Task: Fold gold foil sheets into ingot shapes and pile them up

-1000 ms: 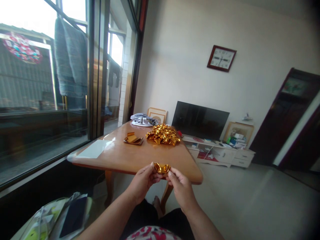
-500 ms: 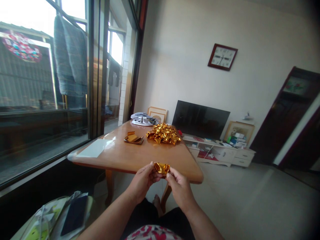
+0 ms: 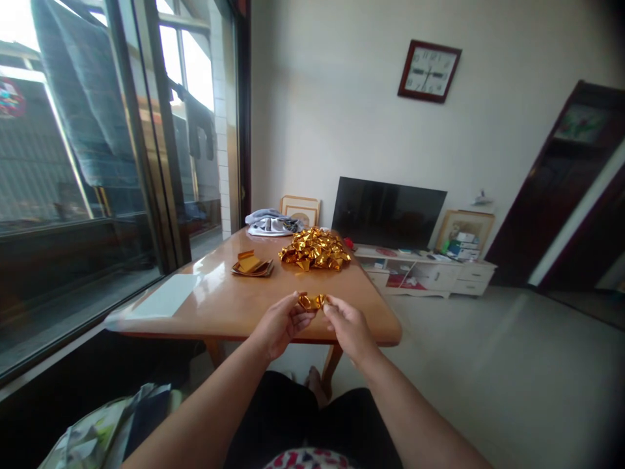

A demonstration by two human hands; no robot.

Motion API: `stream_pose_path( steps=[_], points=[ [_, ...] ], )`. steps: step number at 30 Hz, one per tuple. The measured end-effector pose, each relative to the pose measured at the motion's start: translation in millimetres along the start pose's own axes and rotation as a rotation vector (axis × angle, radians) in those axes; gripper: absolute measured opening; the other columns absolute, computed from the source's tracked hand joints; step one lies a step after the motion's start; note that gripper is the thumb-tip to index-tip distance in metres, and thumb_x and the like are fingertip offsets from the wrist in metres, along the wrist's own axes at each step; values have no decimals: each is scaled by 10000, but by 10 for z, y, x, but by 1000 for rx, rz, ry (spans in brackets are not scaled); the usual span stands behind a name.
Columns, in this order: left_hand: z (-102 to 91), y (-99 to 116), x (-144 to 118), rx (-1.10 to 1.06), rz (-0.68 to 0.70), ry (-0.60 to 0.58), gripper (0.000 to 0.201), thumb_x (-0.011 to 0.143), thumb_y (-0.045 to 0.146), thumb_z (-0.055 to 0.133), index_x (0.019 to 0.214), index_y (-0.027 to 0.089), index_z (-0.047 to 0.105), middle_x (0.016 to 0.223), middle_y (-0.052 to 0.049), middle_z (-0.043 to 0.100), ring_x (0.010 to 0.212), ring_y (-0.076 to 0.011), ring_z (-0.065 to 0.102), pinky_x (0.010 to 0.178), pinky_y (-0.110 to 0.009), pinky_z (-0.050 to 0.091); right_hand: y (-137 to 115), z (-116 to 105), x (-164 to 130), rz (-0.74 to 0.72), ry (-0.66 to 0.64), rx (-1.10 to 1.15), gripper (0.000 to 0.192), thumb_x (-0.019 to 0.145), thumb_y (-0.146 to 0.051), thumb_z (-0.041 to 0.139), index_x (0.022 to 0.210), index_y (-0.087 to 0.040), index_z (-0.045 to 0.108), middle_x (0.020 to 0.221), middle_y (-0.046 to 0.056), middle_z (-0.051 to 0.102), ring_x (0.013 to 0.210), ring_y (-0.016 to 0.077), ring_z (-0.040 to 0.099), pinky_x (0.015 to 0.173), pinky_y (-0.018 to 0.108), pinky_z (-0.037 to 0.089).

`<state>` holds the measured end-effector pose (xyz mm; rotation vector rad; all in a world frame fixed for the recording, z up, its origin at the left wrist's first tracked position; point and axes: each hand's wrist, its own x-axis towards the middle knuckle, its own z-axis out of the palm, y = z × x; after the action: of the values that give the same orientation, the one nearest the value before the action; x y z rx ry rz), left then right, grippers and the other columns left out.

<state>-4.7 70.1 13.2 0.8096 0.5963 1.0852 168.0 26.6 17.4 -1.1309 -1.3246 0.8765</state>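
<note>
Gold foil piece [image 3: 312, 301] pinched between left hand [image 3: 282, 324] and right hand [image 3: 347, 326] (both grips closed on it), above wooden table [image 3: 234, 306]

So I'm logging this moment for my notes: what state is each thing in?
gold foil piece: folded, pinched between both hands
left hand: grip shut on the piece
right hand: grip shut on the piece
gold foil pile: heaped on the table
flat foil sheets: stacked, unfolded
television: off
cloth: crumpled
</note>
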Motion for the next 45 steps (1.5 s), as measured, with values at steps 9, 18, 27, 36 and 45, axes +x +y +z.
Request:
stream_pose_path(
  steps=[9, 18, 27, 36, 45],
  points=[
    [-66, 24, 524, 245, 68, -28, 436, 871, 372, 662, 1254, 165, 651, 1073, -114, 703, 795, -172, 696, 815, -326, 555, 340, -88, 542, -17, -6, -74, 430, 889, -411, 540, 1195, -157, 704, 931, 87, 752, 775, 221, 689, 668, 311, 545],
    [8, 1, 764, 539, 165, 43, 526, 883, 406, 596, 1352, 167, 598, 1117, -107, 683, 951, -200, 638, 883, -360, 500, 494, -25, 827, -101, 121, -226, 385, 874, -338, 524, 1165, -212, 742, 1024, 91, 764, 942, 268, 709, 800, 361, 572],
    [-142, -138, 967, 598, 245, -58, 657, 794, 280, 690, 1411, 146, 508, 1171, -103, 684, 1041, -216, 644, 933, -354, 494, 612, -84, 1015, -89, 170, -276, 404, 855, -329, 555, 1194, -202, 734, 1118, 104, 749, 1066, 292, 692, 928, 413, 552],
    [-212, -229, 1034, 832, 417, -30, 596, 782, 258, 717, 1333, 155, 518, 1119, -98, 696, 1013, -226, 676, 915, -362, 538, 655, -91, 1034, -69, 152, -281, 407, 857, -354, 551, 1187, -199, 734, 1151, 100, 739, 1090, 285, 684, 952, 399, 542],
    [-253, -249, 1079, 858, 415, -30, 593, 779, 269, 711, 1336, 174, 529, 1133, -97, 697, 1041, -240, 666, 928, -373, 531, 707, -92, 1018, 0, 202, -223, 325, 831, -411, 575, 998, -176, 726, 848, 82, 759, 775, 238, 713, 700, 335, 567]
  ],
)
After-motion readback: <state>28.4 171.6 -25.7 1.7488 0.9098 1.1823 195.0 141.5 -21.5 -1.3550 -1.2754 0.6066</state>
